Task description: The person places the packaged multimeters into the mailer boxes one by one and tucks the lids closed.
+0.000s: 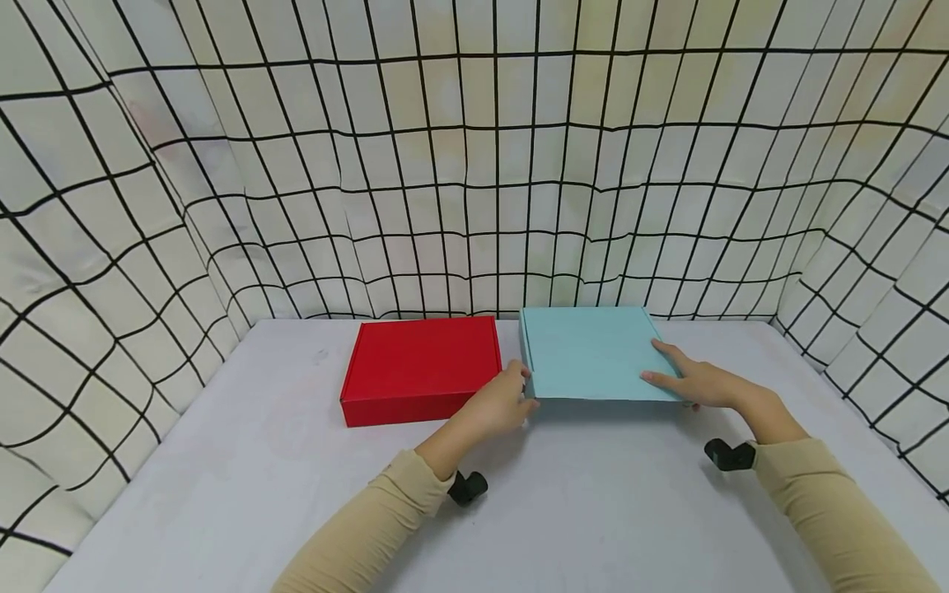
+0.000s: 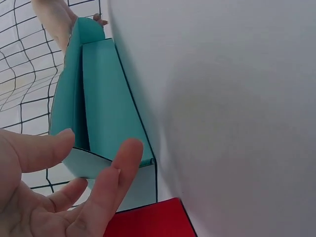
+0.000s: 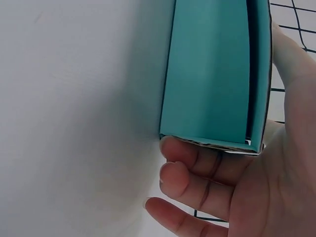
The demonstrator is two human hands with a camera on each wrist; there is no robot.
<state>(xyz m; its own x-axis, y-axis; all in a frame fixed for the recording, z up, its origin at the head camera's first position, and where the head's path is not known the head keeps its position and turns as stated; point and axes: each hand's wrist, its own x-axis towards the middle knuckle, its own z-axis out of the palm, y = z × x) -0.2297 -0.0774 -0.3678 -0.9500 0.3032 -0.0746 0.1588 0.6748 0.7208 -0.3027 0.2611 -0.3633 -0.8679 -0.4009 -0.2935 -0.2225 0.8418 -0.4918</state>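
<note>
A light blue cardboard box (image 1: 593, 354) lies on the white table, right of the middle. Its lid stands slightly lifted at the front; the left wrist view shows a dark gap between lid and teal front panel (image 2: 111, 94). My left hand (image 1: 498, 402) holds the lid's front left corner, thumb at the edge and the other fingers by the side flap. On the opposite side, my right hand (image 1: 700, 380) grips the box's front right corner, thumb on top, with fingers (image 3: 187, 180) curled beneath the edge. Beside the left hand lies a closed red box (image 1: 423, 362).
White walls with a black grid (image 1: 474, 165) enclose the white table (image 1: 222, 461) at the back and sides. The red box stands close left of the blue one. A black wrist device (image 1: 467, 487) sits under each sleeve cuff.
</note>
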